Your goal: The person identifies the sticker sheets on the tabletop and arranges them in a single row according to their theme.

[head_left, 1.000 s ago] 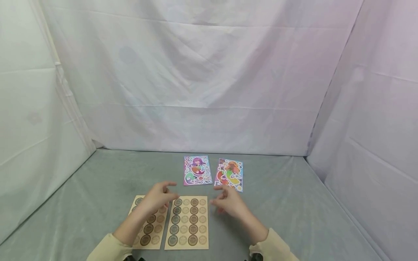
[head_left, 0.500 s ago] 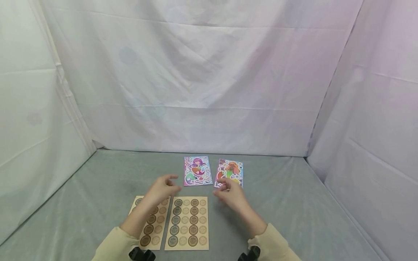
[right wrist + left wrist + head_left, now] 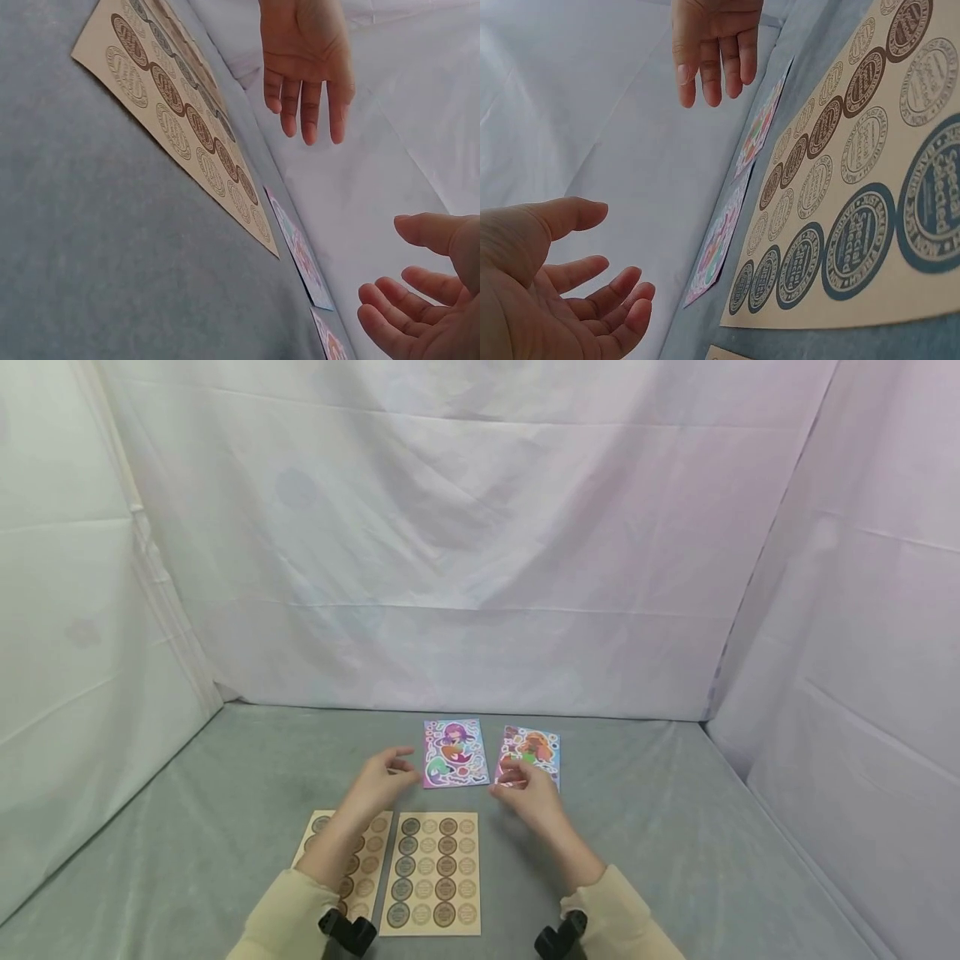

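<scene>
My left hand (image 3: 380, 785) hovers just left of a purple-edged mermaid sticker sheet (image 3: 455, 753), its fingers loosely bent around nothing. Over the lower part of a second mermaid sticker sheet (image 3: 546, 748) reaches my right hand (image 3: 534, 793), which partly hides it. In the left wrist view the left palm (image 3: 562, 285) faces inward with relaxed fingers, and the right wrist view gives the same for the right palm (image 3: 427, 300). Nearer to me lie two tan sheets of round seal stickers: the right one (image 3: 429, 875) is in full view, while my left forearm covers part of the left one (image 3: 372, 866).
Grey cloth covers the table (image 3: 675, 852). A white curtain (image 3: 465, 527) hangs behind it, with more white cloth at the left and right sides. Black wrist straps (image 3: 347, 932) show at the cuffs of the cream sleeves (image 3: 288, 914).
Both hands have moved forward, away from me, toward the mermaid sticker sheets. The right hand now hides more of the right one. All the sheets stay in place.
</scene>
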### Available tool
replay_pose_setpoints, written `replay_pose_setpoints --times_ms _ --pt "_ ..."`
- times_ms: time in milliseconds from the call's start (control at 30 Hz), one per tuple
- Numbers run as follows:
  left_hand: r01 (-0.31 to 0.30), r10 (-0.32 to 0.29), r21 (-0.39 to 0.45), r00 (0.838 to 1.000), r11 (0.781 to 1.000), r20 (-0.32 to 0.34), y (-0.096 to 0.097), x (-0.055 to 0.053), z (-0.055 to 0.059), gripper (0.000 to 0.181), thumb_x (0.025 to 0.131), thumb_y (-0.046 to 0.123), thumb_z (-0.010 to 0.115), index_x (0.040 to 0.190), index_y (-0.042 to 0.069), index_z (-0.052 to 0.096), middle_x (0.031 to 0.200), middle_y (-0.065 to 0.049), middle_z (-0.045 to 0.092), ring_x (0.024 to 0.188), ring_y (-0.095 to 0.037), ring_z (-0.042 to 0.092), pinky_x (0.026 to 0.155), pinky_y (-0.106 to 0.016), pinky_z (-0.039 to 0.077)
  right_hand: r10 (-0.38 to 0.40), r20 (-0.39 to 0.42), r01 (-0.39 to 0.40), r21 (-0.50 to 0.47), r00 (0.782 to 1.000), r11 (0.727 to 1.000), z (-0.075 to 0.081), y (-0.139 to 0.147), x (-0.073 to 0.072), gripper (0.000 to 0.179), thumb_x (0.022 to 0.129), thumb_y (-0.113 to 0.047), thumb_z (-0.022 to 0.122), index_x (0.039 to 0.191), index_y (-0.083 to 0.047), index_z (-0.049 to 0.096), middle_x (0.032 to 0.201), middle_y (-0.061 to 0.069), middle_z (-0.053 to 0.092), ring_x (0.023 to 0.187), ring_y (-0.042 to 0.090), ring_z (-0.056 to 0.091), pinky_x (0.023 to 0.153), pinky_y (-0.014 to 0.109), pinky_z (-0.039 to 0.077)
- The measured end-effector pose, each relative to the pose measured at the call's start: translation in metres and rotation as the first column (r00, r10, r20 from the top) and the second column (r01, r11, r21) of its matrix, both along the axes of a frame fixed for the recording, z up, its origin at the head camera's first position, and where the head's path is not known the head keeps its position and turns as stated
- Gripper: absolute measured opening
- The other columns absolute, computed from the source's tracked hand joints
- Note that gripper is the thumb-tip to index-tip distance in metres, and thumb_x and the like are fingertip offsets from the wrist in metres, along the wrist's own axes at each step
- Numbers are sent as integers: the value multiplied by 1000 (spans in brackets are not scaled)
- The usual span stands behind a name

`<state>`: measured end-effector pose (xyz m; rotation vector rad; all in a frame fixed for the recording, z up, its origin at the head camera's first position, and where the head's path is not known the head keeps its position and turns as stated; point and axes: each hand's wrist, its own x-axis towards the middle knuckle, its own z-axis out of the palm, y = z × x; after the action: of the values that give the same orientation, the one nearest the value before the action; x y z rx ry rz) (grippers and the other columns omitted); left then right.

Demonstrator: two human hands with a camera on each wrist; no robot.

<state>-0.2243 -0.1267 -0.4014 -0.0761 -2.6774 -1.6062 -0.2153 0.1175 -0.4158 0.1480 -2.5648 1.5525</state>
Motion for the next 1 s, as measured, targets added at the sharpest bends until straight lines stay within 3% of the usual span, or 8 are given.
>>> replay_pose_setpoints --times_ms 333,767,1000 --pt "-20 21 75 1000 997 -18 2 -14 -10 52 86 12 68 134 -1 51 118 -22 59 109 -39 55 89 -50 47 -37 4 37 -55 999 998 -6 -6 -9 47 78 -10 78 120 4 61 104 16 65 93 28 63 78 38 54" --pt "-17 19 131 1000 991 -17 3 -26 -22 55 86 11 69 135 -3 48 124 -27 55 113 -42 53 83 -45 52 -45 11 46 -127 999 991 -21 -12 -22 53 80 -15 78 124 7 57 110 20 64 97 32 62 74 36 55" --pt "-56 54 163 998 985 13 8 -30 -27 56 85 11 70 135 -3 48 123 -26 56 112 -41 54 83 -45 52 -54 33 58 -137 998 989 -24 -16 -28 53 80 -18 78 123 6 57 110 20 64 95 30 62 69 32 55"
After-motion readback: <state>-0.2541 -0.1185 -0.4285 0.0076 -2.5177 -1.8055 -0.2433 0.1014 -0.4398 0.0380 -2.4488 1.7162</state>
